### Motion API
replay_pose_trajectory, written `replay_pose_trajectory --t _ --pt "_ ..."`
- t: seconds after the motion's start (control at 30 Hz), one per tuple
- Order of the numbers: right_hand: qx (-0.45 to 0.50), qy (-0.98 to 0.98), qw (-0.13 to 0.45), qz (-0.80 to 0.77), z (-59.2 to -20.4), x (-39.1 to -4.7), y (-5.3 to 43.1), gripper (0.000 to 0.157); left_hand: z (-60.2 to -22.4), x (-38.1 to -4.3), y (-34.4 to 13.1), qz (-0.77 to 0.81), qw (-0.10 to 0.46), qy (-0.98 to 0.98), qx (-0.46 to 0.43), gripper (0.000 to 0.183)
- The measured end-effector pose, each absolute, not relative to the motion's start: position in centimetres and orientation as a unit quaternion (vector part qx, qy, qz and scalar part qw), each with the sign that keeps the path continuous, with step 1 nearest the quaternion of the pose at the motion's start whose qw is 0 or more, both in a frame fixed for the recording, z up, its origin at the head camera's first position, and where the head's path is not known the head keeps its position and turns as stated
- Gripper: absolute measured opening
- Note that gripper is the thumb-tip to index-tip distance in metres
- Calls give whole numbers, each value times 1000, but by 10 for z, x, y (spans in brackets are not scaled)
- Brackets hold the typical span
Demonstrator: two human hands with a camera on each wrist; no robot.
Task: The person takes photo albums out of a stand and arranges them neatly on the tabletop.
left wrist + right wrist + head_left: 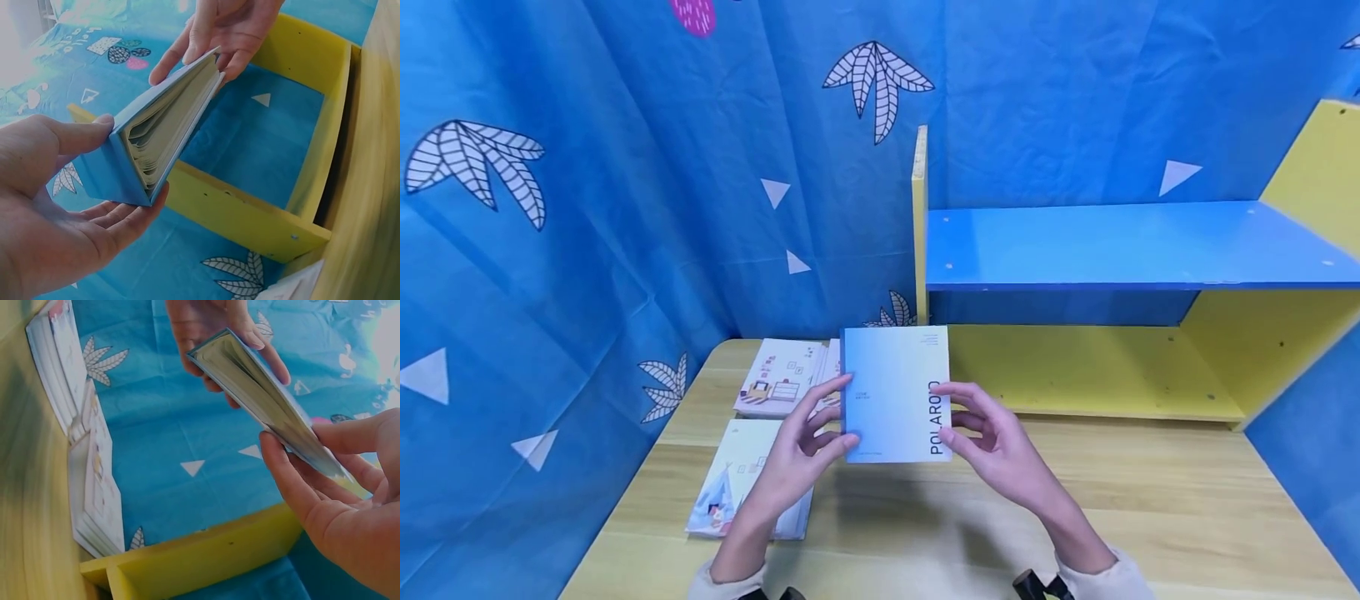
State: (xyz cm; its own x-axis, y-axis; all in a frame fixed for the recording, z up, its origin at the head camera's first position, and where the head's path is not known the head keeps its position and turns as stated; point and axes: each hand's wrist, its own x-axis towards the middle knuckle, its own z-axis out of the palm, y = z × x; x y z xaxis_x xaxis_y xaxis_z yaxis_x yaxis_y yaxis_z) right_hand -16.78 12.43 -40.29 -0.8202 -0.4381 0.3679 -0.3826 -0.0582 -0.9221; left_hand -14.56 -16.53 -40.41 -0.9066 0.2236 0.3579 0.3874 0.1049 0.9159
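Note:
A square blue-to-white photo album [895, 392] with POLAROID printed down its right side is held up above the table, its cover facing the head camera. My left hand [801, 454] grips the darker spine edge, thumb on one cover and fingers on the other, as the left wrist view shows. On the opposite edge, my right hand [996, 446] pinches the album between thumb and fingers. Both wrist views show the album's covers slightly parted, with sleeve-like pages [165, 125] fanned inside.
Left of the hands, illustrated albums [786, 375] lie at the back of the wooden table [1112, 492], with another illustrated stack [730, 475] nearer. A yellow shelf unit [920, 225] with a blue board [1112, 242] stands behind on the right. Blue patterned cloth [625, 167] hangs around.

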Motion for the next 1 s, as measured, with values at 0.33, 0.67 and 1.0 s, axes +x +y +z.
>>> replay_pose_trajectory --t 0.33,0.67,1.0 --pt "-292 689 46 -662 -410 -167 115 52 -412 -140 -177 -626 39 -758 -179 65" --pt "-279 686 90 -666 -419 -170 104 57 -425 -137 -190 -635 49 -744 -202 65" --pt "-266 699 135 -650 -437 -171 94 63 -443 -128 -200 -620 30 -763 -181 66"
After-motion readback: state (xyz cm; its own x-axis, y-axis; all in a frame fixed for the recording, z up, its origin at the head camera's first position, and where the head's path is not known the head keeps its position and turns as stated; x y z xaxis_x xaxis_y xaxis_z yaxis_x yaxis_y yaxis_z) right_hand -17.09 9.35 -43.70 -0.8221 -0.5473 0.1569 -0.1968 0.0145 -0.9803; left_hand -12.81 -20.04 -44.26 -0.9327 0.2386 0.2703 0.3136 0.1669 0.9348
